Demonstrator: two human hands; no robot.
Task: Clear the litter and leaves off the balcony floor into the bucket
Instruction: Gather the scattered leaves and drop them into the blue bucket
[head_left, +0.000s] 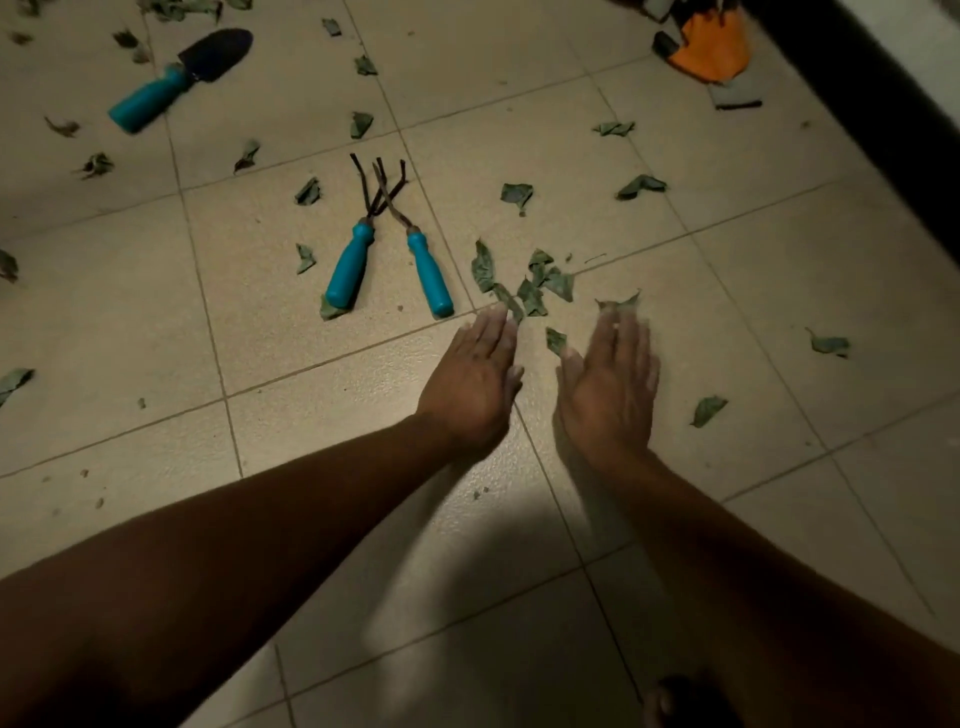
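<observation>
Dry green leaves lie scattered over the beige tiled floor (649, 519). A small cluster of leaves (540, 283) sits just beyond my fingertips. My left hand (475, 382) and my right hand (610, 387) reach out side by side, palms down, fingers straight, holding nothing. One leaf (556, 340) lies between the two hands, and another leaf (618, 302) pokes out at my right fingertips. Single leaves lie to the right (707, 410) and farther right (830, 344). No bucket is in view.
Two teal-handled hand rakes (384, 260) lie crossed left of the leaf cluster. A teal-handled trowel (179, 78) lies at the upper left. An orange glove (711, 44) rests at the top right beside a dark wall base (883, 119).
</observation>
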